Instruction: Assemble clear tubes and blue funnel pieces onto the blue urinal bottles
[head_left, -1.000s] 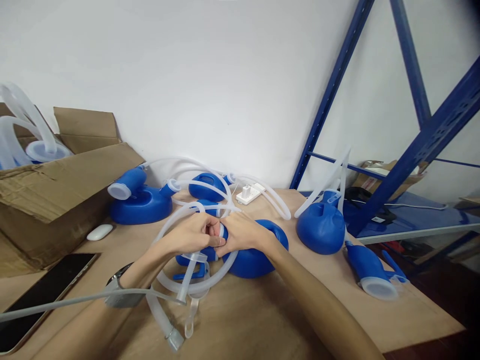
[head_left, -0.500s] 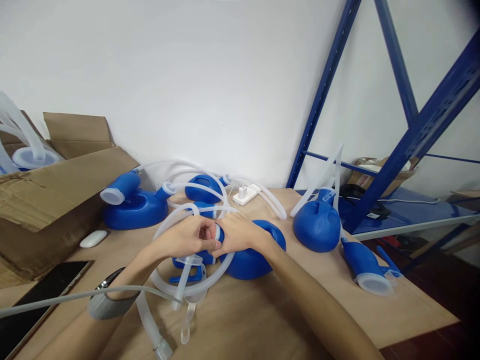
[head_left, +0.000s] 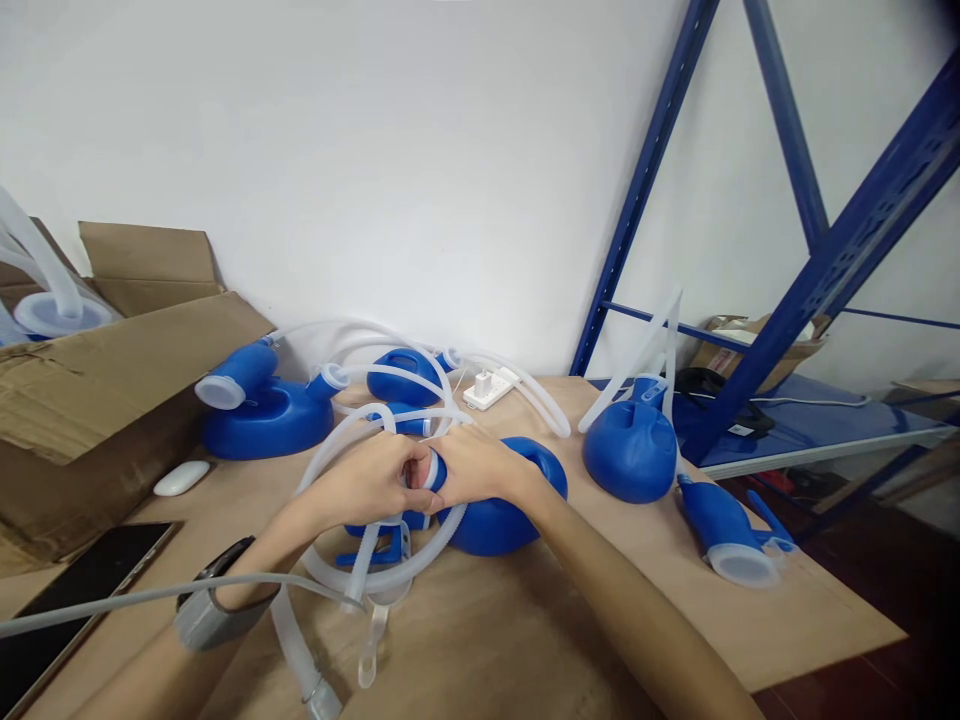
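My left hand [head_left: 371,482] and my right hand [head_left: 472,468] meet at the middle of the wooden table [head_left: 525,640]. The left hand's fingers are curled round the end of a translucent hose [head_left: 390,572] that loops below them. My right hand grips the neck of a blue plastic container [head_left: 517,515] where the hose end meets it. The joint itself is mostly hidden by my fingers. A watch sits on my left wrist.
More blue containers with hoses lie behind [head_left: 262,415] and to the right [head_left: 628,452], and a blue funnel piece [head_left: 724,530] lies near the right edge. Also here: a cardboard box [head_left: 97,390], white mouse [head_left: 180,478], dark tablet [head_left: 52,610], power strip [head_left: 491,388], blue shelving [head_left: 817,280].
Both hands stay pressed together on the hose end and container neck. The view has drifted slightly, so everything sits a little further left.
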